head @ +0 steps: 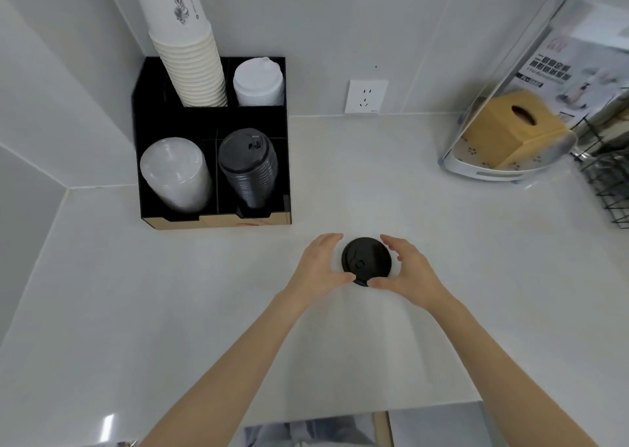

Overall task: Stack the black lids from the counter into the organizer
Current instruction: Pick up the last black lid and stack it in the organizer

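Observation:
A small stack of black lids (pixel 366 257) sits on the white counter (pixel 170 310) at mid-frame. My left hand (pixel 318 266) cups its left side and my right hand (pixel 406 269) its right side, thumbs meeting at the near edge. The black organizer (pixel 149 133) stands in the back left corner. Its front right compartment holds a tall stack of black lids (pixel 248 169). The front left compartment holds clear lids (pixel 175 174), the back ones paper cups (pixel 190 55) and white lids (pixel 258 84).
A clear stand with a yellow tissue box (pixel 510 126) is at the back right, beside a black wire rack (pixel 606 174) at the right edge. A wall socket (pixel 366 96) sits on the back wall. The counter's near edge runs along the bottom.

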### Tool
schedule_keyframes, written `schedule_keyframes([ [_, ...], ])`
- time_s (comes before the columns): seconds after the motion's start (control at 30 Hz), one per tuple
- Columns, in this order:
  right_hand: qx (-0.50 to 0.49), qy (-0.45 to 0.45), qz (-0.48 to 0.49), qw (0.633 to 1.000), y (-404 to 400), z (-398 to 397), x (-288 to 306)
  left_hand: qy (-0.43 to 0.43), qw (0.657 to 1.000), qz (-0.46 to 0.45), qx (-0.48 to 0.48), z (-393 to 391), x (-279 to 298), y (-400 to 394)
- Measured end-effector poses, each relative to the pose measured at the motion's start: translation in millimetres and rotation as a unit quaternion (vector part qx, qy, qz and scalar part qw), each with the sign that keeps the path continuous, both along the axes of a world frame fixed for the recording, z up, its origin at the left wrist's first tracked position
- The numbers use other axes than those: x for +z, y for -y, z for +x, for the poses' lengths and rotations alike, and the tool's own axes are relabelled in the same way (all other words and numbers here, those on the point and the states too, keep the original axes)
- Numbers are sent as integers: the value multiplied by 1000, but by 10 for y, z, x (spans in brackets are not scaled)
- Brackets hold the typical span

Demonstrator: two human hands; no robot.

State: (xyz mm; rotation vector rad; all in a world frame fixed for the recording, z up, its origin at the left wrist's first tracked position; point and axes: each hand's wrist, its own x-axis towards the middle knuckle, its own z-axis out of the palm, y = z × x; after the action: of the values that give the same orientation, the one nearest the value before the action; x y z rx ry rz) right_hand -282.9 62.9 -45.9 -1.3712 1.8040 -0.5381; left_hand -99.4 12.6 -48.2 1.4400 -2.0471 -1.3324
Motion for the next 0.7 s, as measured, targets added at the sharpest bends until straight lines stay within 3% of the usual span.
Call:
schedule_keyframes([
  [0.4, 29, -23, -9, 999, 50, -6, -120, 6, 1000, -8, 1, -203, -163, -93],
  [0.7, 39, -15, -42, 998, 217, 137, 30, -14, 997, -25, 66, -50, -5, 26],
])
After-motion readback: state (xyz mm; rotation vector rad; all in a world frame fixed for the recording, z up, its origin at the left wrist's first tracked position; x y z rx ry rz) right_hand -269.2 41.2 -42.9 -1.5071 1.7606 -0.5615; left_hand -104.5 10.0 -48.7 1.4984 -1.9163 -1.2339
